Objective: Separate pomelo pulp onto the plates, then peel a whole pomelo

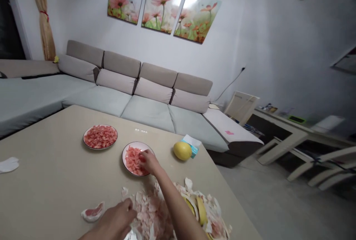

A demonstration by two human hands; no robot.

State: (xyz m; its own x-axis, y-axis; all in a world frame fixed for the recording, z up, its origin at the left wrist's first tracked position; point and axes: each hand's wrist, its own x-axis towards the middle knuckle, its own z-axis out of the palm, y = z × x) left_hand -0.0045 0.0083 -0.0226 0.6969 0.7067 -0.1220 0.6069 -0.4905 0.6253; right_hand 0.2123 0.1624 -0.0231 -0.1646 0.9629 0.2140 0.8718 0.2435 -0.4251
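Reaching across the table (pixel 55 180), the right hand (pixel 148 161) lay on the nearer plate (pixel 123 157), which stood about the middle of the tabletop. Its fingertips rested among the pink fruit pieces (pixel 132 161) heaped there, bent down and close together. Whether they pinched a piece could not be told, since the back of the hand hid them.

The left hand (pixel 116 220) sat low at the near edge, knuckles up and fingers curled inward. It touched the left fringe of a pile of pale peel and membrane scraps (pixel 151 212), and its grip could not be made out either. The right forearm crossed over that pile. A few thick yellow rind pieces (pixel 200 210) lay on the pile's right side, close to the table's right edge.

Just left of the left hand, a single pink segment (pixel 93 212) in its white skin lay alone on the bare top. A second plate (pixel 100 148), filled level with more pink pieces, stood beyond and to the left of the first, apart from it.

Near the far right corner sat a whole yellow fruit (pixel 182 150), touching a teal tissue box (pixel 193 144) behind it. A crumpled white tissue (pixel 9 165) lay at the left edge. A grey sofa (pixel 125 99) ran along the wall past the far edge.
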